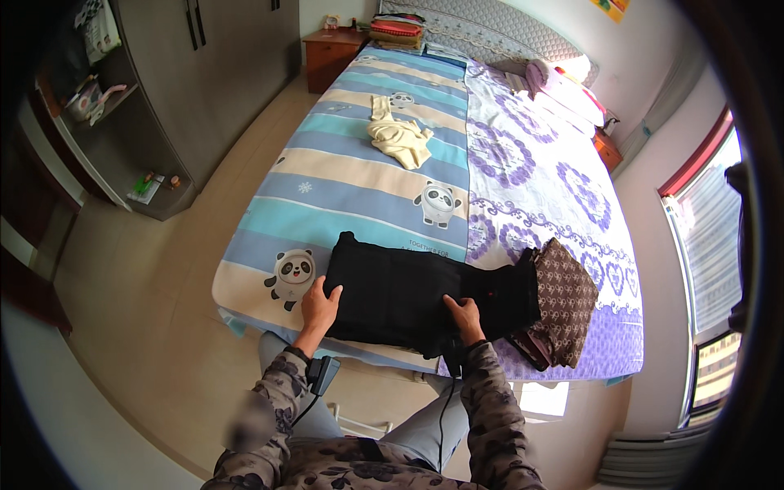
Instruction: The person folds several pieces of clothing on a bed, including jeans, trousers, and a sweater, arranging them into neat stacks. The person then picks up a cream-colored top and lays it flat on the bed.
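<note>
A black garment (392, 294), folded into a long shape, lies across the near edge of the bed. My left hand (321, 303) grips its left end, thumb on top and fingers partly hidden at the edge. Near the middle of its lower side, my right hand (465, 315) pinches the cloth, with the fingertips partly out of sight. The garment's right end touches a brown patterned cloth (566, 306), which lies folded on the purple side of the bed. Farther up the bed rests a crumpled cream garment (401, 139).
Stacked folded clothes (397, 30) and a rolled purple blanket (542, 76) lie by the headboard (490, 33). A wooden nightstand (334, 58) stands at the far left corner. Grey wardrobes (226, 55) line the left side; a window (704, 233) is on the right.
</note>
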Action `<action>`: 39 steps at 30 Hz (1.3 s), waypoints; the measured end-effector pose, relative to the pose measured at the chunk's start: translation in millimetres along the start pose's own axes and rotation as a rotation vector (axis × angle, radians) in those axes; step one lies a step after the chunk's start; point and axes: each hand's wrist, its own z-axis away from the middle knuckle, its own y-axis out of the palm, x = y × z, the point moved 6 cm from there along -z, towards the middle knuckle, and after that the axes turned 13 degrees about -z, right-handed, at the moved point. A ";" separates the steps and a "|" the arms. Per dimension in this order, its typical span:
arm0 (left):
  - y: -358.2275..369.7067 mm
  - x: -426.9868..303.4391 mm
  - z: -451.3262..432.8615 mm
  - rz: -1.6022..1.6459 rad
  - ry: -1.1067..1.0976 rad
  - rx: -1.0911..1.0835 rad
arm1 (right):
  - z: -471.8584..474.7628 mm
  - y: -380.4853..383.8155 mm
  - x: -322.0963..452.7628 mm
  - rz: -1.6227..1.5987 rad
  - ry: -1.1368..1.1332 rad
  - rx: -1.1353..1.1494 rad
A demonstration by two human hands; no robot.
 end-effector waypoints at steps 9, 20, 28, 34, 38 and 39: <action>4.7 3.3 -10.7 -0.108 -0.143 0.138 | -18.8 -0.4 -23.5 -0.337 0.145 0.136; 18.5 11.5 -17.5 -0.003 -0.101 0.085 | -18.8 0.4 -21.8 -0.385 0.134 0.127; 31.7 23.4 -23.8 1.032 -0.312 0.484 | 15.4 -2.2 47.0 -0.626 -0.033 0.319; 18.8 38.0 -14.4 0.933 -0.328 0.542 | -1.9 4.4 36.7 -0.390 -0.029 0.096; 24.4 40.9 -27.2 0.473 -0.115 0.367 | -16.5 3.6 3.6 -0.316 -0.066 0.029; 26.8 42.4 -28.8 0.531 -0.093 0.341 | -19.0 1.7 -3.0 -0.300 -0.061 0.035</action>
